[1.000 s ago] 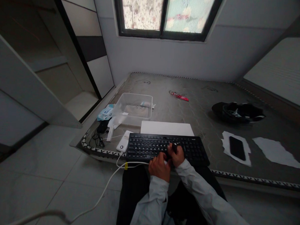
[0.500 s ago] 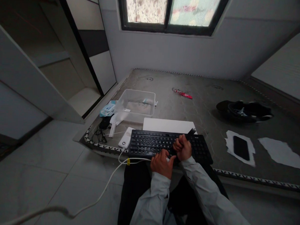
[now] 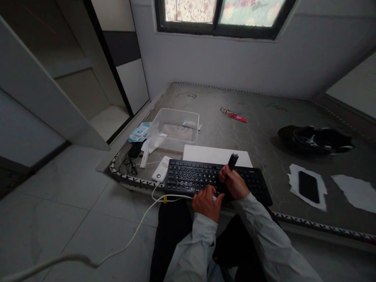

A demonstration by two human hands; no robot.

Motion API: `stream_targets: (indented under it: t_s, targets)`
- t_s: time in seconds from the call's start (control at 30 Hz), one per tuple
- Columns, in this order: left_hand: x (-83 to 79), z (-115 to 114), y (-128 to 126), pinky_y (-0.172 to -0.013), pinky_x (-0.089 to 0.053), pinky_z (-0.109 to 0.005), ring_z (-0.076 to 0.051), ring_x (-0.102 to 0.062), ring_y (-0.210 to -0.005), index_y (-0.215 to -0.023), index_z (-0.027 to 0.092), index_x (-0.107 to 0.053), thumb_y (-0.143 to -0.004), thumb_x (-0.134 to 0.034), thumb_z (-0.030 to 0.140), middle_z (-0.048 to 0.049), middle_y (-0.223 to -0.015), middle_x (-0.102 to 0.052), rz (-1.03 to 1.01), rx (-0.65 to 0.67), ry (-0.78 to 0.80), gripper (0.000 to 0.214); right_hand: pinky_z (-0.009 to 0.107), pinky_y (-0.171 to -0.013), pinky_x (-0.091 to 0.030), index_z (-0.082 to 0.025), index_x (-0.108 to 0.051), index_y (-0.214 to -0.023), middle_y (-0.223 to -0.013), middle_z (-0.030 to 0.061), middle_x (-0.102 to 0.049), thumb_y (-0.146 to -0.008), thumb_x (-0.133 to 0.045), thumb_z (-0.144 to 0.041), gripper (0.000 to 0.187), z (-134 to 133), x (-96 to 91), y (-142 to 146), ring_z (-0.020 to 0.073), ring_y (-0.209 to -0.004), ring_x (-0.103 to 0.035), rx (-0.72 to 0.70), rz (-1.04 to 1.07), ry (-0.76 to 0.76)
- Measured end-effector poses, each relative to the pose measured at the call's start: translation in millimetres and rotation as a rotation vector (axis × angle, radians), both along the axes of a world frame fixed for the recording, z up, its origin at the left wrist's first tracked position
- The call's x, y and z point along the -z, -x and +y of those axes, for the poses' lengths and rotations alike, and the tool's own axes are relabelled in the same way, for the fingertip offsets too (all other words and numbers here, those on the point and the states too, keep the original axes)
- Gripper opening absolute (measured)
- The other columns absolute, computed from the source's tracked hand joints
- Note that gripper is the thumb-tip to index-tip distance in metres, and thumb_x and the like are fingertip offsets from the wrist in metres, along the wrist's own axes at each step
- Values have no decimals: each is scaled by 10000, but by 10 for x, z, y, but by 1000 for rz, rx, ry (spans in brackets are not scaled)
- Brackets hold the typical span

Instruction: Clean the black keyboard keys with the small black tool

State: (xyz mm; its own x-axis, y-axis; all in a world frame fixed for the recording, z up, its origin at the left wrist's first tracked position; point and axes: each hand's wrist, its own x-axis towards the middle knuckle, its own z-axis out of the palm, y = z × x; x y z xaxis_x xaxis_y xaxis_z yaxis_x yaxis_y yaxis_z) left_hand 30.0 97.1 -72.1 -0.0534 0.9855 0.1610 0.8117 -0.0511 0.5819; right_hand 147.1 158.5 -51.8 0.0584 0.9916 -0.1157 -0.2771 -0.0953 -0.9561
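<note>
A black keyboard [image 3: 189,174] lies along the near edge of the grey mattress. My left hand [image 3: 208,202] is curled over its front edge, steadying it, with a small pale patch showing by the thumb. Just to the right, my right hand [image 3: 234,184] is closed in a fist above the keys. From the top of that fist sticks a black brush-like tool [image 3: 233,160], its uneven end pointing up and away; its lower part is hidden by the hand. A flat white box or board [image 3: 216,153] lies behind the keyboard.
Left of the keyboard lie a white power bank [image 3: 161,169] with a white cable [image 3: 135,229], a clear plastic tub [image 3: 175,143] and a blue packet [image 3: 139,132]. To the right are a phone [image 3: 309,186] on white paper and a black cap [image 3: 316,140]. A red item [image 3: 236,116] lies further back.
My right hand has turned, so the black tool now stands more upright instead of leaning right. My left hand stays at the keyboard's front edge. The whole view has shifted slightly.
</note>
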Motion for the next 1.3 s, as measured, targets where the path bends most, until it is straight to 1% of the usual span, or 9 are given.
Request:
stream_targets:
  t_s: [0.17,0.33,0.53,0.73,0.83,0.9,1.0,1.17,1.3]
  targets:
    - [-21,-2,6,-656,-327,-284,-154,-589,-738,-783,253,-580,-690,-712,459,40,-706,-640,2,1,22,262,286,-526,-294,-216,-442,-619,-573,-34,-378,-732,-629,-547,396,30,25,37,125,-527,-338,-5,-10,17]
    - [-19,2,9,-654,-326,-284,-157,-589,-746,-790,255,-583,-697,-709,449,35,-708,-640,0,12,33,249,294,-574,-321,-218,-472,-640,-588,-26,-411,-739,-612,-559,382,35,52,66,138,-559,-372,10,-53,4]
    - [-22,4,9,-657,-326,-281,-156,-589,-754,-788,254,-581,-709,-696,451,31,-724,-644,-8,12,37,241,288,-588,-320,-213,-478,-654,-599,-28,-417,-759,-590,-563,383,28,90,58,136,-568,-375,-38,-84,26]
    - [-22,2,15,-657,-326,-283,-159,-586,-746,-795,257,-578,-710,-697,448,36,-723,-646,-23,17,22,240,282,-633,-345,-209,-512,-671,-634,-17,-454,-772,-582,-555,367,15,111,-7,142,-616,-411,2,-160,-3]
    - [-29,3,12,-659,-329,-280,-154,-587,-739,-783,256,-580,-701,-707,442,37,-718,-645,-15,7,16,240,285,-647,-359,-210,-542,-709,-664,-5,-493,-761,-586,-567,363,8,115,-36,152,-647,-445,22,-203,18]
    - [-35,3,10,-658,-331,-283,-151,-586,-733,-779,255,-582,-697,-710,443,38,-713,-642,-10,4,22,242,286,-637,-363,-210,-557,-732,-668,0,-507,-749,-593,-575,367,5,123,-51,155,-645,-451,27,-228,37]
    - [-42,3,12,-659,-332,-288,-153,-586,-736,-780,254,-586,-694,-713,443,35,-712,-642,-7,1,31,243,283,-611,-356,-206,-551,-702,-641,-4,-483,-750,-588,-580,379,5,137,-63,147,-614,-425,18,-249,29]
    - [-36,2,18,-656,-326,-288,-157,-591,-750,-781,256,-580,-701,-710,431,45,-717,-646,-17,13,22,233,277,-599,-345,-204,-514,-656,-625,-11,-444,-766,-582,-563,381,7,125,-32,139,-603,-394,-9,-201,15]
    - [-27,0,16,-653,-327,-283,-157,-592,-756,-789,252,-587,-700,-713,423,35,-719,-643,-10,18,34,230,267,-554,-322,-201,-521,-689,-609,-27,-428,-742,-610,-564,378,15,88,41,125,-567,-374,-74,-193,43]
